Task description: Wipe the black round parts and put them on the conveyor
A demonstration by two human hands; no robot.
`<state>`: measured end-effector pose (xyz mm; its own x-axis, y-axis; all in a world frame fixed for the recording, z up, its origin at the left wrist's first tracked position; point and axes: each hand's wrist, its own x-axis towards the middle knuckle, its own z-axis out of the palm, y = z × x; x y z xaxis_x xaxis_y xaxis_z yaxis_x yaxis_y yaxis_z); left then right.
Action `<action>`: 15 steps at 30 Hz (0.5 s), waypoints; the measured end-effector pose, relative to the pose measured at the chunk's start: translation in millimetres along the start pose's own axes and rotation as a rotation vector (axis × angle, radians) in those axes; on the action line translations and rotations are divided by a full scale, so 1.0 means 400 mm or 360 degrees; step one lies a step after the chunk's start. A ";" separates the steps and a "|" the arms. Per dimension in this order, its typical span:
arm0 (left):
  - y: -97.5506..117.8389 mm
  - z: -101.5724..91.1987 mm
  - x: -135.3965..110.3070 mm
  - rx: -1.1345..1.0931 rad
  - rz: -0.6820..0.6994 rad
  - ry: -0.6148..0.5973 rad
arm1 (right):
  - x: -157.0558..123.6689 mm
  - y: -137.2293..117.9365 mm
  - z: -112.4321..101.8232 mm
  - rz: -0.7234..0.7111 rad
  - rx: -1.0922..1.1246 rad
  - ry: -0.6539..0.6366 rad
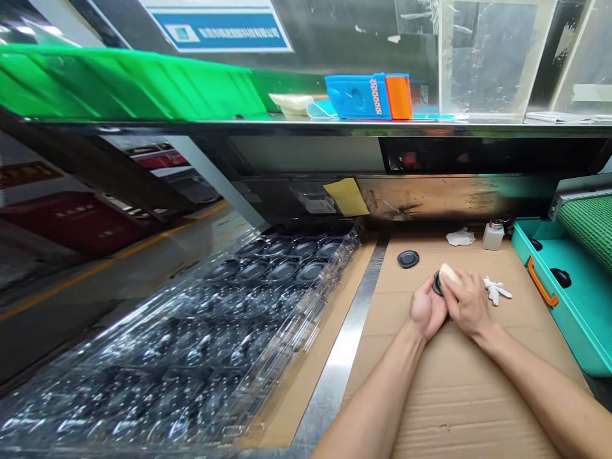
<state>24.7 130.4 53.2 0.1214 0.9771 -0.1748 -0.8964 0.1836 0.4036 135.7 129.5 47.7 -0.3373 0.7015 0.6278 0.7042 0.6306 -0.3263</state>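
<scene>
Hands close together, that is me now: my left hand [427, 310] holds a black round disc [437, 285] at its edge, and my right hand [466, 303] presses a pale sponge [451, 275] on top of it. My fingers hide most of the disc, so I cannot see all of it. If I hold it too loosely, the disc could slip out and roll away. It could hit the clear plastic tray [351, 255] full of more black discs and scratch them. A hard bump could also knock over the small bottle [493, 234].

Brown cardboard [459, 395] covers the tabletop, with a shiny metal strip [339, 363] beside it. Another black disc [408, 259] lies on the cardboard, and white gloves [495, 290] lie near my hands. A teal bin [564, 306] sits on my right. A blue and orange box [368, 95] stands on a shelf [306, 124]. Down on my left, I see the gray floor [143, 287].
</scene>
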 end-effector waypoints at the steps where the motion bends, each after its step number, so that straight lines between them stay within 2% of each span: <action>1: -0.003 0.001 0.000 0.0005 0.0015 0.0000 | 0.003 0.003 0.000 0.0076 -0.0021 0.0038; 2: -0.005 0.002 0.001 0.0012 0.0018 0.0013 | 0.005 0.006 0.001 0.0112 -0.0027 0.0056; 5: -0.004 -0.002 0.004 0.0033 -0.0027 0.0070 | -0.001 0.018 0.005 -0.0023 -0.0018 -0.0023; 7: 0.008 -0.009 0.007 0.0060 -0.0022 0.0088 | -0.006 0.036 0.005 -0.0008 -0.0074 -0.0050; 10: 0.043 -0.024 0.012 0.0210 0.0161 0.0113 | -0.008 0.065 -0.006 0.0122 -0.0121 -0.0043; 12: 0.071 -0.035 0.016 0.0337 0.0246 0.0131 | -0.009 0.074 -0.018 0.0042 -0.0073 -0.0129; 15: 0.106 -0.048 0.019 0.0368 0.0186 0.0177 | -0.008 0.079 -0.039 -0.0062 -0.0071 -0.0209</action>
<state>-20.6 143.6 52.0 -0.0361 0.9776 -0.2074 -0.7787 0.1025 0.6189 169.0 142.0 46.5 -0.4417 0.7163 0.5403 0.7152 0.6447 -0.2700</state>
